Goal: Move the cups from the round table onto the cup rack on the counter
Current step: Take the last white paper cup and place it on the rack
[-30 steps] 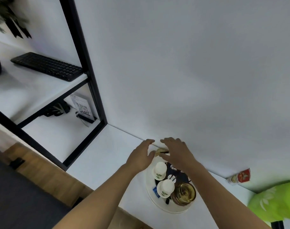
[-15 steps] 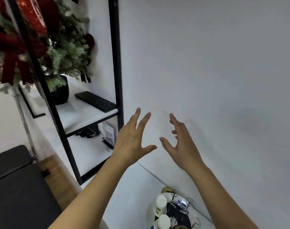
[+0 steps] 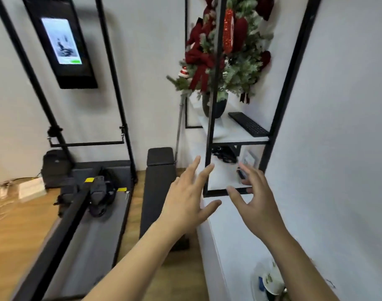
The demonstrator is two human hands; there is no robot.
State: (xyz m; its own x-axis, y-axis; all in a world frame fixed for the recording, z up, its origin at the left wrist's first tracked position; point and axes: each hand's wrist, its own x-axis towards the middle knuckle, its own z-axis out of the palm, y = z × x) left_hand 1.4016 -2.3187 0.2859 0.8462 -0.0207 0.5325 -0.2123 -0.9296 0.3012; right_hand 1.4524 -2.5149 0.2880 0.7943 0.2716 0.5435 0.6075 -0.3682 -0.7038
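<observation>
- Since half a second ago, both hands, then raised before the bare wall, now hang over the counter's left edge, and the view has swung left to take in the floor.
- Left hand (image 3: 186,199): fingers spread wide and straight, thumb out to the right, holding nothing; it hangs above the gap between the counter (image 3: 235,240) and the black bench (image 3: 157,192).
- Right hand (image 3: 254,203): fingers spread and lightly bent, holding nothing; it hangs over the counter, just before the lower corner of the black shelf frame (image 3: 214,118).
- Cup rack (image 3: 258,283): at the bottom edge of the view on the counter, partly hidden by the right forearm; one white cup (image 3: 272,281) shows on it.
- Counter edge: runs from the shelf frame toward the viewer; bare white top lies between the frame and the rack.
- Shelf: a keyboard (image 3: 248,124) lies on the upper board beside a potted festive tree (image 3: 225,51).
- Floor: wooden, with a treadmill (image 3: 94,213) left of the bench; a wall screen (image 3: 60,40) hangs above.
</observation>
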